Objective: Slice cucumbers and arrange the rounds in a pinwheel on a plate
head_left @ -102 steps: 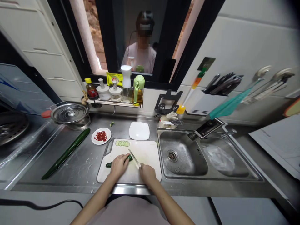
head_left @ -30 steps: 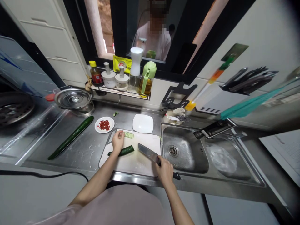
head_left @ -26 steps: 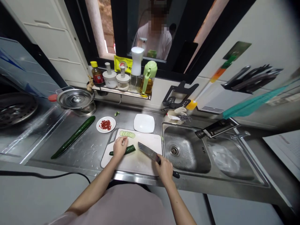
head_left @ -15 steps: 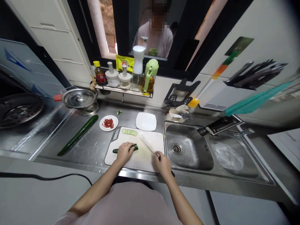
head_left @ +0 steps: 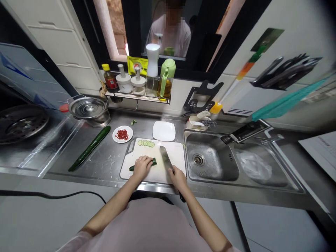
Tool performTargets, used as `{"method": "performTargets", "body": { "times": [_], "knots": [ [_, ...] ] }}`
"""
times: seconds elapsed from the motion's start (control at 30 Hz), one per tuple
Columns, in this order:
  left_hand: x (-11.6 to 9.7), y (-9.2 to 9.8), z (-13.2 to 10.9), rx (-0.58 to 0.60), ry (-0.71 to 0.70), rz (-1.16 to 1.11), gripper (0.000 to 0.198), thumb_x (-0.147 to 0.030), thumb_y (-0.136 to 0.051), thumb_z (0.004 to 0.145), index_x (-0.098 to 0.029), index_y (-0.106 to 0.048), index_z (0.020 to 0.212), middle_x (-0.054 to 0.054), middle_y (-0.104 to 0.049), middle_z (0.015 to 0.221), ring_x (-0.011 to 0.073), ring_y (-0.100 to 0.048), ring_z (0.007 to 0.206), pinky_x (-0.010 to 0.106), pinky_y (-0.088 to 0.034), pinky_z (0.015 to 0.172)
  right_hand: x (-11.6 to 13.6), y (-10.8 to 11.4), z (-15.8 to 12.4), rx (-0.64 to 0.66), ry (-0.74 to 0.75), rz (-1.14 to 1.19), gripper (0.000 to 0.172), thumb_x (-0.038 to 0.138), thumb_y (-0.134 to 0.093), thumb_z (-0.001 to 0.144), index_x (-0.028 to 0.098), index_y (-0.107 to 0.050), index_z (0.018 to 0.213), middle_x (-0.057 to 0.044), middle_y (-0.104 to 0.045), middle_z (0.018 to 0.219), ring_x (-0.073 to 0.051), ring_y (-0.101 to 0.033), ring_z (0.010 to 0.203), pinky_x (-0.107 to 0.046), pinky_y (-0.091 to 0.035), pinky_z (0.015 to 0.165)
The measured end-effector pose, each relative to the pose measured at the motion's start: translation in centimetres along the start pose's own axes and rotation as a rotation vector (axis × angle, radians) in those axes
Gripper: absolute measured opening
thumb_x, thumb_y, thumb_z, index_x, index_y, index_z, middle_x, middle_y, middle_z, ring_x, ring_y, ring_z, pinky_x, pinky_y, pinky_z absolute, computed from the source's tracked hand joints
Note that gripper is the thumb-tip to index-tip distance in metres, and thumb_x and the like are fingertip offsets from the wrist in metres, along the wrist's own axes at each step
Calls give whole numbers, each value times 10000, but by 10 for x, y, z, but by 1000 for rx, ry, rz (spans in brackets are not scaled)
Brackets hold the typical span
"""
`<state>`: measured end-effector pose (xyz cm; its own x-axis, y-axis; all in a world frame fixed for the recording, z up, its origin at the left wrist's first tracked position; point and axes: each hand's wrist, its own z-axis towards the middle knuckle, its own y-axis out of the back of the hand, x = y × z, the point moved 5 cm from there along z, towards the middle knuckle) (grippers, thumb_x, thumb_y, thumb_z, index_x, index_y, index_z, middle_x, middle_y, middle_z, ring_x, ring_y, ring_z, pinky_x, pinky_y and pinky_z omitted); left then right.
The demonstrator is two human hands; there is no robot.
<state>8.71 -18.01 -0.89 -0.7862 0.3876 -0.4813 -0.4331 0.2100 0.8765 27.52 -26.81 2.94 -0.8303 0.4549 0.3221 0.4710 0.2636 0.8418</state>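
On the white cutting board [head_left: 168, 175], my left hand [head_left: 142, 166] is closed over a short piece of cucumber [head_left: 154, 161], whose two ends show on either side of the hand. My right hand [head_left: 179, 177] grips the black handle of a kitchen knife [head_left: 166, 158]; its broad blade lies flat-side up over the board, to the right of the cucumber and apart from it. A row of thin cucumber slices [head_left: 146, 143] lies at the board's back left. Part of the cucumber is hidden under my fingers.
A whole cucumber [head_left: 90, 148] lies left on the steel counter. Behind the board stand a plate of chopped red bits [head_left: 122, 134] and a white dish [head_left: 164, 131]. The sink [head_left: 212, 168] adjoins on the right. A condiment rack [head_left: 139, 96] hangs at the back.
The knife blade has turned from edge-on to showing its broad side. My left hand still holds the cucumber piece. The whole view has shifted slightly.
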Motion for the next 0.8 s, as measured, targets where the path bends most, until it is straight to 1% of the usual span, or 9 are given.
{"method": "performTargets", "body": {
  "times": [0.1, 0.23, 0.37, 0.43, 0.63, 0.8],
  "knots": [
    [0, 1, -2, -9, -8, 11, 272, -361, -472, 941, -275, -681, 1092, 58, -652, 1057, 212, -550, 1004, 340, -400, 854, 8, 0, -4, 29, 16, -67, 334, 303, -348, 956, 207, -565, 1191, -70, -704, 1015, -197, -633, 947, -248, -363, 710],
    [1, -5, -5, -22, -43, -12, 288, -332, -449, 952, -259, -672, 1119, 62, -647, 1086, 198, -560, 1030, 331, -417, 903, 21, -5, -10, 94, 63, -168, 298, 257, -335, 965, 182, -569, 1134, -106, -703, 1004, -202, -644, 940, -263, -372, 737],
    [3, -10, -6, -51, -65, -45, 317, -289, -425, 960, -282, -663, 1169, 49, -637, 1158, 178, -570, 1046, 294, -440, 913, 32, -8, -16, 94, 100, -210, 294, 247, -314, 971, 170, -546, 1135, -116, -703, 955, -214, -657, 912, -277, -387, 729],
    [4, -11, -6, -40, -47, -42, 325, -268, -439, 951, -302, -660, 1186, 37, -635, 1183, 174, -575, 1048, 288, -448, 913, 36, -8, -18, 93, 122, -223, 291, 248, -310, 975, 173, -533, 1146, -115, -703, 942, -218, -661, 902, -283, -394, 727],
    [6, -9, 0, 54, 16, -2, 374, -206, -485, 907, -334, -652, 1217, 23, -634, 1215, 181, -576, 1065, 289, -459, 906, 44, -8, -19, 118, 146, -240, 291, 258, -297, 984, 177, -517, 1157, -116, -700, 929, -227, -666, 902, -306, -414, 755],
    [4, -5, 1, 41, 11, 14, 365, -237, -459, 929, -340, -651, 1222, 17, -635, 1220, 180, -583, 1050, 281, -466, 862, 47, -11, -18, 119, 144, -238, 316, 239, -277, 977, 166, -526, 1156, -123, -699, 903, -251, -672, 906, -320, -429, 745]
  ]
}}
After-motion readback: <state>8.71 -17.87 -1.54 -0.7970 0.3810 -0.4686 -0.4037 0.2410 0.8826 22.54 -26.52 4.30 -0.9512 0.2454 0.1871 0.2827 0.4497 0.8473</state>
